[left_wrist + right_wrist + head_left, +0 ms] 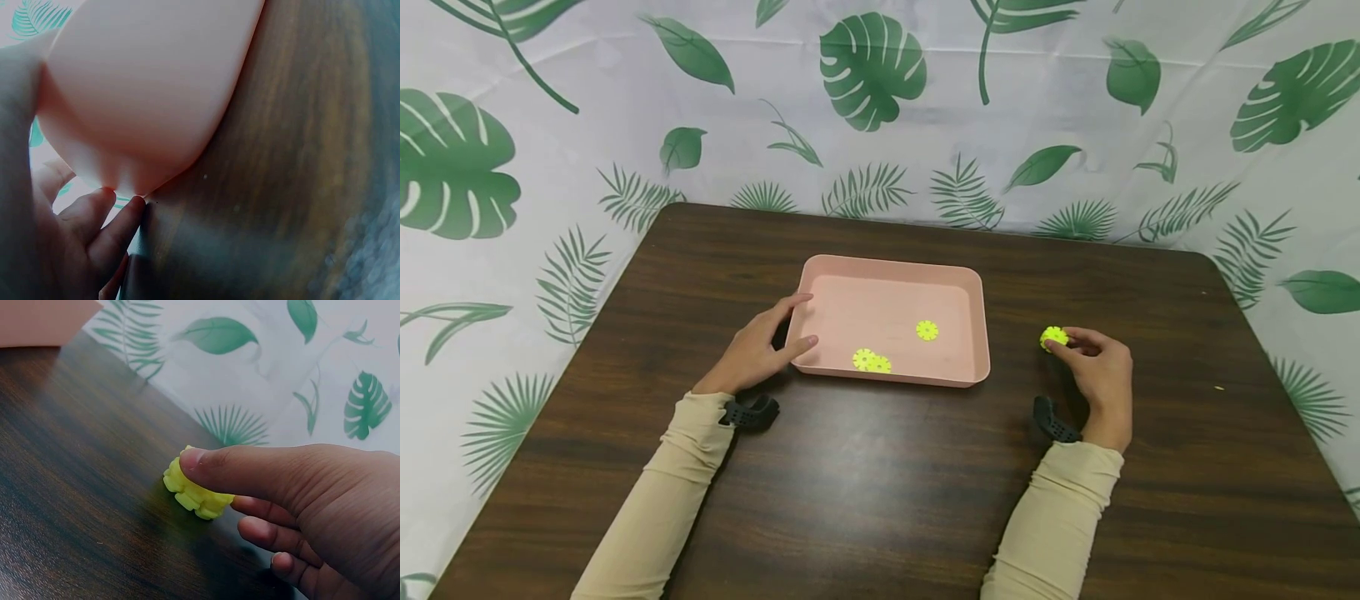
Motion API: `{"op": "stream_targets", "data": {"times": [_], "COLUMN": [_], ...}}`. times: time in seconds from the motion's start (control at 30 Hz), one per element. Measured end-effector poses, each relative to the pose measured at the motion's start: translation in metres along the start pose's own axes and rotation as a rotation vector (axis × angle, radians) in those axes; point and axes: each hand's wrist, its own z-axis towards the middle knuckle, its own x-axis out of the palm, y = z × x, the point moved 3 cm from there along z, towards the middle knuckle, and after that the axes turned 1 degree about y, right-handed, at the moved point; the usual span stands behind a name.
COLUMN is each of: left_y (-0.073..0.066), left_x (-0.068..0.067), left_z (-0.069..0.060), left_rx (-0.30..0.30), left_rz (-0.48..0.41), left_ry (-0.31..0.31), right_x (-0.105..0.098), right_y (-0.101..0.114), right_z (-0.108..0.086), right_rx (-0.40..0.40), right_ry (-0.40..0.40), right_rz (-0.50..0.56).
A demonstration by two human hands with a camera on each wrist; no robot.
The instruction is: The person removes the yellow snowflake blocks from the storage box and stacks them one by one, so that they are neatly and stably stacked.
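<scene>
A shallow pink tray (887, 321) lies on the table, with several yellow-green notched plastic discs in it. One disc (927, 331) rests right of the tray's middle, and others (864, 359) overlap along its near wall. My left hand (752, 354) grips the tray's left end, thumb over the rim. In the left wrist view its fingertips (136, 206) touch the outer wall. To the right of the tray, my right hand (1101, 367) pinches yellow-green notched discs (194, 490) between thumb and fingers. They look stacked, but the thumb hides part of them, so how many I cannot tell.
The dark wood-grain table (865, 483) ends at a white leaf-print cloth (947, 125) behind it. A tiny pale speck (1219, 387) lies on the tabletop at the right. Each wrist wears a black strap mount (752, 413).
</scene>
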Motion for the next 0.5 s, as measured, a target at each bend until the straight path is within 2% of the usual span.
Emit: {"op": "stream_targets", "data": {"times": [0.5], "left_y": [-0.0004], "left_x": [-0.0007], "left_z": [-0.0005], "left_rx": [-0.014], "left_rz": [-0.003], "left_ry": [0.008], "right_x": [0.0002], "right_y": [-0.0023], "right_z": [0.0008], "right_rx": [0.004], "right_ry": [0.032], "right_rz": [-0.001]}}
